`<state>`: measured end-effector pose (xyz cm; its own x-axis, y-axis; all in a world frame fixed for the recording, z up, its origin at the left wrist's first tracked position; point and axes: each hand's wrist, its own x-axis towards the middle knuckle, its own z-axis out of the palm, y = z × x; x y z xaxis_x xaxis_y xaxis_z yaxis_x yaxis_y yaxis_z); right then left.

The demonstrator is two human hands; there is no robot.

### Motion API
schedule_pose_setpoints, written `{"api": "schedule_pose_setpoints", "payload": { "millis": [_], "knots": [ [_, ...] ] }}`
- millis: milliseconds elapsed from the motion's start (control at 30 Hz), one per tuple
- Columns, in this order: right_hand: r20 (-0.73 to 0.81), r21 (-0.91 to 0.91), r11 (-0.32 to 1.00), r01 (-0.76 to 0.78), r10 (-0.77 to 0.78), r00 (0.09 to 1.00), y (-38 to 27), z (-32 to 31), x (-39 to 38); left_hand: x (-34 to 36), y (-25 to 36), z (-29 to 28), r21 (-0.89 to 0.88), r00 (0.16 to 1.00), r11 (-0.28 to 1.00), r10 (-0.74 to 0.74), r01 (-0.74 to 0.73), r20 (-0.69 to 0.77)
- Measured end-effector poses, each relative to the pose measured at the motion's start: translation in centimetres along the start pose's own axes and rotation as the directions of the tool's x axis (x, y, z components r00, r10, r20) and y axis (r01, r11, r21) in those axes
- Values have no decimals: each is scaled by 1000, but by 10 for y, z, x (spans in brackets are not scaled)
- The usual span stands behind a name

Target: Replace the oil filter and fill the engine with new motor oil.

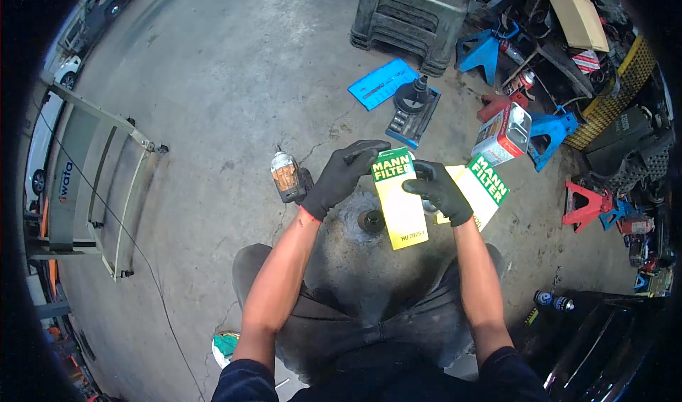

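My left hand [346, 177], in a black glove, has its fingers at the upper left edge of an upright yellow and green filter box [403, 213]. My right hand [442, 190], gloved the same way, grips the box's right edge with the thumb across its front. A second yellow and green box [484, 197] lies just beyond my right hand, partly covered by it. Left of my left hand stands a cordless power tool [285, 174] with a scuffed body. Below the hands, a round black part [371, 221] rests on a grey patch on the floor.
A blue tool case [383, 84] lies open ahead, near a dark plastic step stool [408, 22]. At right are a metal can [501, 133], blue jack stands [553, 135] and a red one [587, 206]. A spray can [553, 301] lies lower right. A wheeled frame [106, 181] stands left.
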<state>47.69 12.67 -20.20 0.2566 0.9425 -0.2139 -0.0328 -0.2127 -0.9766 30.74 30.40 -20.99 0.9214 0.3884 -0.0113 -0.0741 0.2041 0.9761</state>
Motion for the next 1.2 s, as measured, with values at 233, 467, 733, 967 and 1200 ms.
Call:
{"api": "schedule_pose_setpoints", "payload": {
  "millis": [233, 467, 733, 967, 1200],
  "knots": [
    [-60, -11, 999, -39, 38, 997, -1, -4, -7, 1, -8, 9, 202, 988, 969, 132, -145, 77],
    [-79, -151, 986, -72, 61, 995, -15, -27, -28, -4, 32, 24, 754, 870, 435, 212, -492, 445],
    [-573, -321, 946, 41, -229, 787, 7, -148, 15, -17, 28, 4, 875, 940, 453, 340, -173, 10],
    [-684, -468, 873, -138, -259, 682, 146, -252, 68, -32, 17, 20, 895, 997, 445, 78, -22, -14],
    [-759, -438, 758, -482, -25, 651, 192, -229, 92, -56, 16, 1, 948, 999, 318, -45, 11, 3]
  ]
}}
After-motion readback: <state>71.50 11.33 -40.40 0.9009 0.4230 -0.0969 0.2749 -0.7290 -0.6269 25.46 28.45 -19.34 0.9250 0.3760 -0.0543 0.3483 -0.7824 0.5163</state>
